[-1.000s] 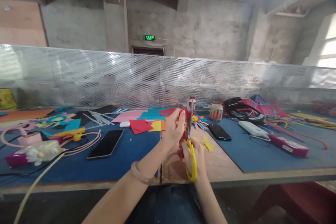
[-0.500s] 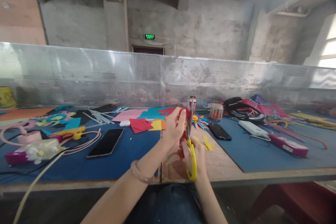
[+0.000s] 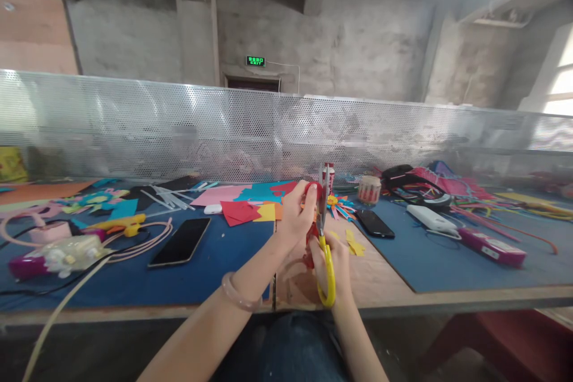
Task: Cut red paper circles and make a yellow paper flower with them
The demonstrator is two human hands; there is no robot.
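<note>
Over the wooden middle strip of the table, my right hand (image 3: 335,265) grips a pair of scissors (image 3: 329,271) by its yellow handle, blades pointing up. My left hand (image 3: 299,210), with a pale bangle on its wrist, is closed on red paper (image 3: 319,192) right beside the blades. More red shows lower down by my right fingers, partly hidden. Yellow paper scraps (image 3: 355,243) lie just right of my right hand. Behind the blades are a paper flower (image 3: 335,203) with a yellow centre and a small red can (image 3: 329,173).
A phone (image 3: 181,242) lies at left, near a yellow glue gun (image 3: 119,222) and cables. Another phone (image 3: 375,224), a clear jar (image 3: 369,190) and a white power bank (image 3: 432,219) sit at right. Coloured paper (image 3: 239,213) lies behind; a perforated metal screen (image 3: 224,131) stands at the back.
Both hands stay in nearly the same place, holding the scissors and red paper. The scissor blades look slightly closer together.
</note>
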